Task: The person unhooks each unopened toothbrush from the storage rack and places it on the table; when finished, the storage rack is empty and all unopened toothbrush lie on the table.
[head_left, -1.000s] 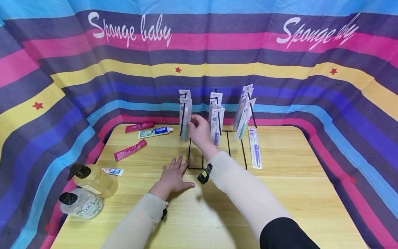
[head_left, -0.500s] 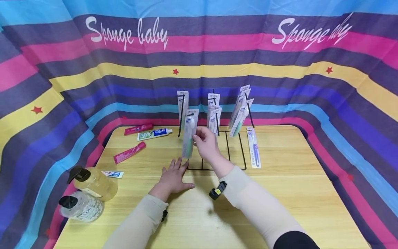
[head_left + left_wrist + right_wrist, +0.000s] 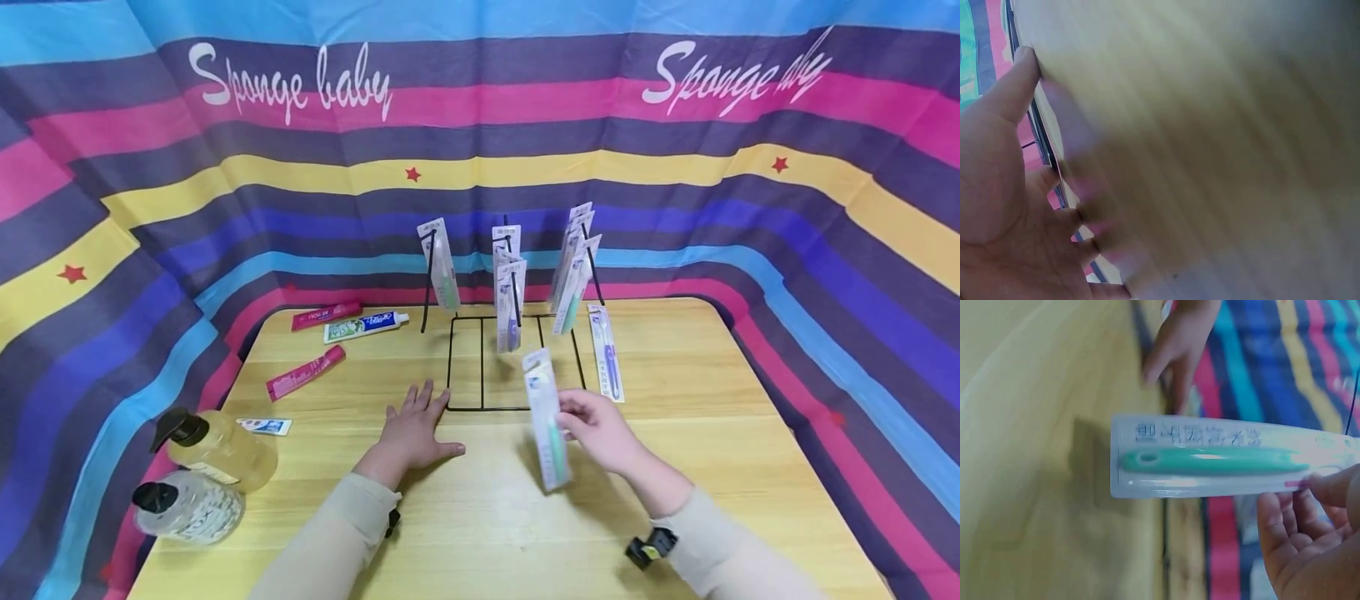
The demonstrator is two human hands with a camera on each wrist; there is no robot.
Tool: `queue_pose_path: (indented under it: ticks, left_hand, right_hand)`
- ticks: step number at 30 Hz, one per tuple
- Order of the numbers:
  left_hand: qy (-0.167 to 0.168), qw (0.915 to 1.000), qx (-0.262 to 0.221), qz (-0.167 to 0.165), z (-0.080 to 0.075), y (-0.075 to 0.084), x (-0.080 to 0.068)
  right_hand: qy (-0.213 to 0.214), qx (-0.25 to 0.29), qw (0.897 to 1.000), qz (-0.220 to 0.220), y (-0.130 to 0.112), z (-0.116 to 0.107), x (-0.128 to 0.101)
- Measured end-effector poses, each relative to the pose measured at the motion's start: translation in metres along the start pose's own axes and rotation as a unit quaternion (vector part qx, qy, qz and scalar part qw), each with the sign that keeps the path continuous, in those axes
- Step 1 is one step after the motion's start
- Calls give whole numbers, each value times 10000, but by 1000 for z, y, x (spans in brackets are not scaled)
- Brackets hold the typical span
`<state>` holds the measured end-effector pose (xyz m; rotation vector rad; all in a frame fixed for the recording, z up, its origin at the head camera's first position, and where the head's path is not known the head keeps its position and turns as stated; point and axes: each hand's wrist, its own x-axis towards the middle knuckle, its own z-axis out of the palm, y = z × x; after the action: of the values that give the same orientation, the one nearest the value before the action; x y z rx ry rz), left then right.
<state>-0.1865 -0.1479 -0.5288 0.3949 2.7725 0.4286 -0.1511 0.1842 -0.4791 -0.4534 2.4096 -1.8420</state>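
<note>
Between thumb and fingers, my right hand (image 3: 600,429) pinches the edge of a packaged toothbrush (image 3: 546,421) with a green handle, held above the table in front of the rack. The right wrist view shows the green handle (image 3: 1210,460) through the clear pack. My left hand (image 3: 411,433) lies flat on the table with fingers spread, its fingertips by the front left corner of the black wire rack (image 3: 482,367). On the rack's hooks hang packaged toothbrushes: one on the left (image 3: 441,265), several in the middle (image 3: 510,304) and several on the right (image 3: 576,271).
A packaged purple toothbrush (image 3: 606,353) lies right of the rack. To the left are pink tubes (image 3: 306,372), a toothpaste tube (image 3: 365,327) and a small tube (image 3: 264,426). An amber pump bottle (image 3: 225,454) and a clear pump bottle (image 3: 197,507) stand at the left edge.
My right hand has taken the green toothbrush pack off the left hook and carried it toward the front and right. The left hand has stayed in place.
</note>
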Motion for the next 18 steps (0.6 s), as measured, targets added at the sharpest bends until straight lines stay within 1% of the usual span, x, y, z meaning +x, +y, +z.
queue_pose_path:
  ticks: [2,5,8,11,13,15,16,18]
  left_hand:
    - [14,10000,5,-1,-1,0,-1]
    - [32,10000,28,-34,-1,-1,-1]
    - [-3,10000,11,-58,-1,-1,-1]
    - [-5,10000,-36,-22,2,-1,0]
    - [-18,10000,-55,-1,3,-1,1]
    - [-23,10000,-74,9,4,0,1]
    - [-16,10000,-70,13,4,0,1]
    - [-15,10000,-84,21,4,1,1]
  right_hand:
    - [173,-230,9991,321,11,-23,-5]
    - [660,-633,9923,835,28,-62,-1]
    - [1309,-795,9785,1381,46,-102,8]
    - [1907,-1200,9586,1744,65,-136,19]
    - [2154,-1478,9457,1935,73,-153,27]
    - [2309,-1844,9332,2044,77,-164,36]
    - [2344,-1919,9297,2094,78,-168,41]
    - [2375,-1866,9275,2205,80,-173,50]
